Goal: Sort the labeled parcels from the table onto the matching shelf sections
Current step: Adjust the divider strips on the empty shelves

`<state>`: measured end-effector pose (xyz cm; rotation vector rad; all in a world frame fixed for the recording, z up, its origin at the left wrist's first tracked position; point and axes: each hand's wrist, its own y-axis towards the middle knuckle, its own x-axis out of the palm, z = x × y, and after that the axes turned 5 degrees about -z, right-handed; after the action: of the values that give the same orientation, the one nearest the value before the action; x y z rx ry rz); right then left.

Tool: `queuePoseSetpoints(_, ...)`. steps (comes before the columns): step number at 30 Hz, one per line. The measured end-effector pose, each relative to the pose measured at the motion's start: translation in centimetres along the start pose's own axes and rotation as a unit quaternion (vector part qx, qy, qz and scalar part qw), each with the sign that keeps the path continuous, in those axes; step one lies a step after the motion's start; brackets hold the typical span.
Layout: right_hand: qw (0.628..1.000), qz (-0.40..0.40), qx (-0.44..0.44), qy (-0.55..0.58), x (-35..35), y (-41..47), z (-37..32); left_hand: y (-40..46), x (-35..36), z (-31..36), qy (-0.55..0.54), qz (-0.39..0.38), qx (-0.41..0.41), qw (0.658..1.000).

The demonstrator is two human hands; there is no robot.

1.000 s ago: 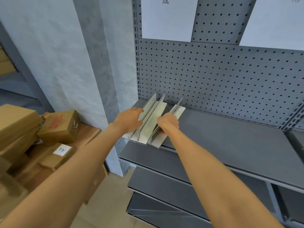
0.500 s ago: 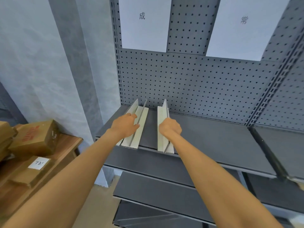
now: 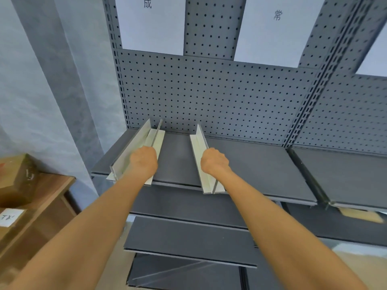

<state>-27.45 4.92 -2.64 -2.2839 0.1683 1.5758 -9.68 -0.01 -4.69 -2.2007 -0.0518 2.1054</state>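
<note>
Both hands curl around pale metal dividers on the top shelf: the left hand (image 3: pixel 144 162) grips the left pair of dividers (image 3: pixel 138 149), and the right hand (image 3: pixel 214 162) grips the right divider (image 3: pixel 202 155), fingers wrapped over the upright fins so the fingertips are hidden.

Largest in view is the grey shelf unit, its pegboard back (image 3: pixel 219 97) rising behind the top shelf (image 3: pixel 261 170). Lower shelves (image 3: pixel 188 237) step out beneath it. A slotted upright (image 3: pixel 326 70) splits this bay from the next one on the right.

Two white paper signs hang on the pegboard, each bearing one printed character: the left sign (image 3: pixel 152 28) sits above the dividers, the right sign (image 3: pixel 276 34) further along.

Left of the unit stands a wooden table (image 3: pixel 50 197) carrying cardboard parcels: a brown parcel (image 3: pixel 16 176) at the table's far end and, nearer the camera, a labeled parcel (image 3: pixel 10 218) whose white sticker shows handwriting I cannot read.

The dividers lie front to back on the shelf, well apart from each other, their near ends overhanging the shelf's front edge. Bare shelf shows between them.
</note>
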Motion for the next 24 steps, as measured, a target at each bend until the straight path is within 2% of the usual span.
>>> queuePoseSetpoints(3,1.000,0.006,0.000,-0.012,-0.4,-0.9,1.2,-0.2,0.3,0.2,0.012,0.021,0.010,1.000)
queuePoseSetpoints(8,1.000,0.018,0.018,-0.013,-1.7,-3.0,4.2,-1.8,-0.1,2.8,-0.083,0.046,0.049,0.994)
queuePoseSetpoints(14,0.996,0.062,0.071,-0.003,-4.1,-5.9,9.3,-5.5,-2.5,9.7,-0.167,0.045,0.119,0.978)
queuePoseSetpoints(24,0.982,0.134,0.133,0.006,-9.2,-10.3,20.8,-11.6,-3.7,20.5,-0.202,0.022,0.202,0.958)
